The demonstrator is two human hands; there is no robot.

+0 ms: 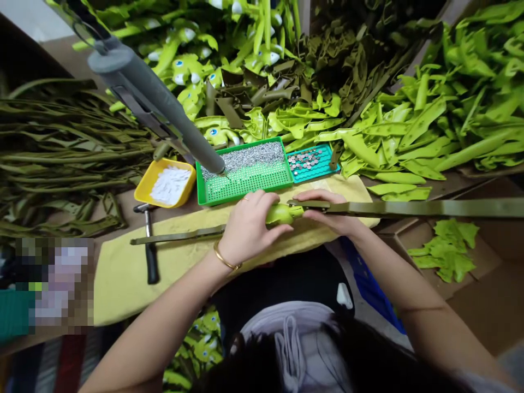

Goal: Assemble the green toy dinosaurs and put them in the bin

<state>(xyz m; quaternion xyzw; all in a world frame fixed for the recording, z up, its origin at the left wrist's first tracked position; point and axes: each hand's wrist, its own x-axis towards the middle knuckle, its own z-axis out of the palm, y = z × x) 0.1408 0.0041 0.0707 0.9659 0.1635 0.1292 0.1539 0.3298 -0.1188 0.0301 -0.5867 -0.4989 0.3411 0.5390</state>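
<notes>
My left hand [248, 229] is closed around a lime-green plastic piece [280, 214], thumb along its near side. From under this hand a thin olive strip [176, 237] sticks out to the left. My right hand [329, 212] grips a long olive plastic strip [409, 208], which runs off past the right edge of the view. Its left end meets the lime-green piece between my hands; how they join is partly hidden by fingers. Both hands are over a yellow cloth [123, 278]. A hammer [151, 251] with a black handle lies on the cloth's left part.
A grey power screwdriver [159, 103] hangs over a green tray [245, 191] of small screws. Beside it are a teal tray [313, 176] with small metal discs and a yellow tub [141, 191] of white pieces. Olive parts [61, 142] and lime-green parts [409, 136] are heaped around.
</notes>
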